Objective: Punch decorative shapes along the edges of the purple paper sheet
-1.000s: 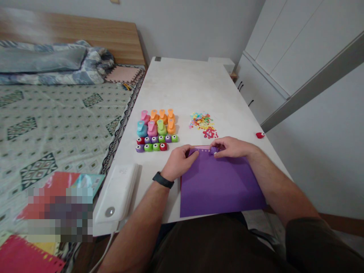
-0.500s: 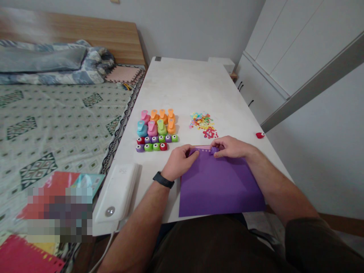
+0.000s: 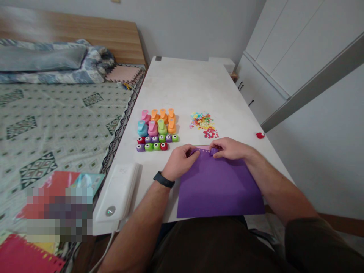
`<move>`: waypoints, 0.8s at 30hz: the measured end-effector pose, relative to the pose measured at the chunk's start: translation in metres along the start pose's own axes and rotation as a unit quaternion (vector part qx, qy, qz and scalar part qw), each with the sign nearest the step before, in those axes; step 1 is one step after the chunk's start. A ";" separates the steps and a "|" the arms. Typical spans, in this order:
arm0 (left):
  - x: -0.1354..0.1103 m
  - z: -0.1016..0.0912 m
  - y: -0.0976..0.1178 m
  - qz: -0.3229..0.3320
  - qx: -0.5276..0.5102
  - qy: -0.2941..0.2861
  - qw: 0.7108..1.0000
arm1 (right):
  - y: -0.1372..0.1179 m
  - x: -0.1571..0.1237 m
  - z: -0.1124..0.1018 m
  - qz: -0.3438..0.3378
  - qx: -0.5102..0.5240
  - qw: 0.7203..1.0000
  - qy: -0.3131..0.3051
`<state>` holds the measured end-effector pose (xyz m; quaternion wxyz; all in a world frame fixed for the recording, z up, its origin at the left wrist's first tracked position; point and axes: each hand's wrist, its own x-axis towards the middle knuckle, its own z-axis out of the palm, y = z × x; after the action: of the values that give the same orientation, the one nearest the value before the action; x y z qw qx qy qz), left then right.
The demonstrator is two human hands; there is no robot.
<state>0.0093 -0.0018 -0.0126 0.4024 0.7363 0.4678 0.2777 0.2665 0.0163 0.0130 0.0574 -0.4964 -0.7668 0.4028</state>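
A purple sheet of paper (image 3: 218,187) lies on the white table (image 3: 187,87) in front of me, with a row of small punched holes along its far edge. My left hand (image 3: 179,161) is closed on the sheet's far left corner, pinching it. My right hand (image 3: 229,148) is closed around a small purple paper punch (image 3: 214,151) set on the sheet's far edge. A black band sits on my left wrist.
Several coloured paper punches (image 3: 157,129) stand in rows left of my hands. A heap of coloured paper bits (image 3: 204,123) lies beyond the sheet. A small red punch (image 3: 260,135) sits near the right edge. A white device (image 3: 118,193) lies at the near left corner, and a bed (image 3: 57,113) runs along the left.
The near edge of the purple sheet has swung a little to the left. Both hands have stayed on the sheet's far edge.
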 end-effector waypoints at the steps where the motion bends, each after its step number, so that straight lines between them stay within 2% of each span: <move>1: 0.000 0.000 0.000 0.000 -0.002 0.000 1.000 | 0.000 0.000 0.000 0.001 -0.002 1.000 0.001; 7: -0.001 -0.001 -0.001 0.001 -0.009 0.004 1.000 | 0.003 0.001 -0.001 0.001 -0.010 1.000 0.009; 17: -0.001 -0.001 -0.003 -0.015 -0.008 0.002 1.000 | 0.001 -0.004 -0.004 -0.007 0.052 0.999 0.008; 21: 0.000 0.000 -0.007 -0.020 -0.006 0.001 1.000 | 0.008 -0.005 -0.009 -0.018 0.040 0.997 0.069; 24: 0.000 0.000 -0.009 -0.022 0.003 0.004 1.000 | 0.015 -0.005 -0.011 -0.022 0.082 0.990 0.117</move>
<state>0.0051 0.0004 -0.0199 0.4045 0.7257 0.4865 0.2702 0.2851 0.0215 0.0116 0.1956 -0.5170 -0.7298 0.4023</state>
